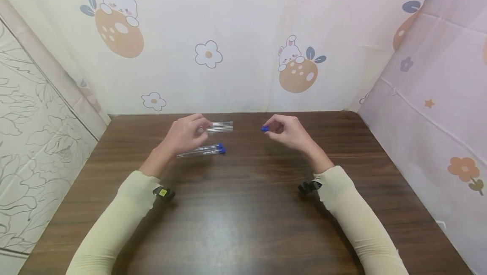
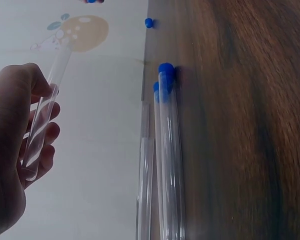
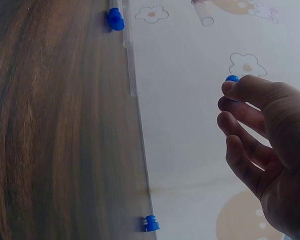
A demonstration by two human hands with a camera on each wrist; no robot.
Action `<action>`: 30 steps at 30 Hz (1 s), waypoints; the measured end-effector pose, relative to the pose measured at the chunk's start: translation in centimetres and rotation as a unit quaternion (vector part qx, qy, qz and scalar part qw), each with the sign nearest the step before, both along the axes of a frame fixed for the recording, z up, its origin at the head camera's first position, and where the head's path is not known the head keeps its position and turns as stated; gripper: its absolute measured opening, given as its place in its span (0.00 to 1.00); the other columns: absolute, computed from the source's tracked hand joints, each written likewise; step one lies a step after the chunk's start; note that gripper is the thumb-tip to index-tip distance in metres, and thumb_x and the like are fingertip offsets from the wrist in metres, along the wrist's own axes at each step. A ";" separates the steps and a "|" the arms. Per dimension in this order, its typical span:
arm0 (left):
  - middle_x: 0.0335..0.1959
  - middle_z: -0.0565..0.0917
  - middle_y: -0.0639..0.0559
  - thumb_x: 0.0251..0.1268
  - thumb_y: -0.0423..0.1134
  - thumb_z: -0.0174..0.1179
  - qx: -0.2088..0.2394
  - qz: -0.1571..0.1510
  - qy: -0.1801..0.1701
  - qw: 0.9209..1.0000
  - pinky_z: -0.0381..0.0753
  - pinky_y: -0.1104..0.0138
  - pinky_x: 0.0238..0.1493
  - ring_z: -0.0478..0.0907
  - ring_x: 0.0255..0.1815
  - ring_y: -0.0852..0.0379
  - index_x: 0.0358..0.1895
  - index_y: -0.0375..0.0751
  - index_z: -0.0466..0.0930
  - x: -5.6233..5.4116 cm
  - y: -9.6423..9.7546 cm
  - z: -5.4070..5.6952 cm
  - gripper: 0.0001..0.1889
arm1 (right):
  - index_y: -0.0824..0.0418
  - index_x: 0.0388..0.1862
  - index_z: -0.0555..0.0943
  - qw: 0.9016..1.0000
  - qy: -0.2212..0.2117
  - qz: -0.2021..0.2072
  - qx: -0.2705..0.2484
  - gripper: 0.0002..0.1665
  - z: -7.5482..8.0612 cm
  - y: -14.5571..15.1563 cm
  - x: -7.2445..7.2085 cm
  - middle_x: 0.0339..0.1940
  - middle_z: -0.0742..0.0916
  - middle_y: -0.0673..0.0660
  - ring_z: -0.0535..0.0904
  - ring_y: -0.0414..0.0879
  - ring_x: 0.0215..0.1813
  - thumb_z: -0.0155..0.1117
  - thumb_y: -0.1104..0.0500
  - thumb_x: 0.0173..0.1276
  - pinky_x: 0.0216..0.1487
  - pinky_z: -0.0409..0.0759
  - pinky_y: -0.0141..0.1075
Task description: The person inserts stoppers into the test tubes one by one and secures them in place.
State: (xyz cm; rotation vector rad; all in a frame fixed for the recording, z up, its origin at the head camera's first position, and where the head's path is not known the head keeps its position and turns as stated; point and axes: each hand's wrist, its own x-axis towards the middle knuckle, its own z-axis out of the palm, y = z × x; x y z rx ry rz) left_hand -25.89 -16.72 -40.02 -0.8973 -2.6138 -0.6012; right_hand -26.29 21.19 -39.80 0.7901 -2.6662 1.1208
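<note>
Holding one clear tube point(image 2: 40, 125) in the left grip point(image 1: 185, 133), with fingers curled round it, raised off the surface point(image 1: 236, 216); rounded end near the palm, opposite end pointing toward the right grip point(image 1: 288, 131). Pinching a small blue cap point(image 3: 232, 78) at the fingertips of the right grip, also raised, well apart from the tube.

Below the left grip, on the side nearer the body: two capped tubes point(image 1: 201, 151), lying side by side, apparently finished. Beyond these, under the same grip and toward the wall: bare tubes point(image 2: 146, 175); cannot tell the exact count. Below the right grip, at the far edge of the surface: a loose cap point(image 3: 150, 223), not made out in the head view.

Judged to be at the capping step, with cap and tube not yet joined. Next, probably: bring both grips together, align cap with tube mouth, push straight in while steadying the tube against the push. Watch for skewing the cap or slipping along smooth walls.
</note>
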 end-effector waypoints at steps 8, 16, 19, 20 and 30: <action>0.49 0.92 0.48 0.70 0.39 0.62 0.005 -0.016 -0.003 1.000 0.85 0.55 0.38 0.91 0.43 0.46 0.55 0.44 0.91 -0.1 0.8 -0.1 0.15 | 0.62 0.51 0.91 1.000 -0.015 0.005 -0.001 0.12 -0.1 -0.8 0.1 0.40 0.95 0.60 0.85 0.49 0.37 0.79 0.68 0.71 0.39 0.82 0.30; 0.47 0.91 0.49 0.70 0.38 0.62 0.006 -0.024 0.004 1.000 0.81 0.59 0.36 0.87 0.39 0.50 0.54 0.44 0.91 -0.1 1.6 -0.3 0.14 | 0.62 0.51 0.91 1.000 -0.014 0.020 -0.007 0.11 -0.2 -1.6 0.0 0.40 0.95 0.60 0.86 0.46 0.37 0.79 0.69 0.71 0.40 0.83 0.30; 0.46 0.91 0.49 0.70 0.38 0.62 0.005 -0.020 -0.002 1.000 0.83 0.58 0.38 0.86 0.39 0.51 0.54 0.44 0.91 -0.1 1.8 -0.4 0.14 | 0.62 0.51 0.91 0.999 -0.017 0.026 -0.010 0.11 -0.2 -1.9 0.1 0.41 0.95 0.60 0.87 0.47 0.38 0.78 0.68 0.72 0.41 0.84 0.30; 0.47 0.91 0.49 0.70 0.39 0.62 0.005 -0.018 -0.004 1.000 0.84 0.57 0.38 0.86 0.39 0.51 0.54 0.45 0.91 -0.1 1.9 -0.4 0.14 | 0.62 0.51 0.91 0.999 -0.018 0.027 -0.011 0.11 -0.2 -2.0 0.1 0.41 0.95 0.59 0.87 0.47 0.38 0.78 0.68 0.72 0.42 0.85 0.30; 0.46 0.91 0.50 0.70 0.38 0.62 0.015 -0.029 -0.003 0.999 0.84 0.55 0.38 0.87 0.40 0.49 0.52 0.46 0.92 0.0 2.8 -0.3 0.14 | 0.62 0.51 0.91 0.999 -0.016 0.046 -0.014 0.11 -0.4 -2.8 -0.1 0.42 0.95 0.59 0.88 0.48 0.41 0.79 0.67 0.73 0.44 0.87 0.29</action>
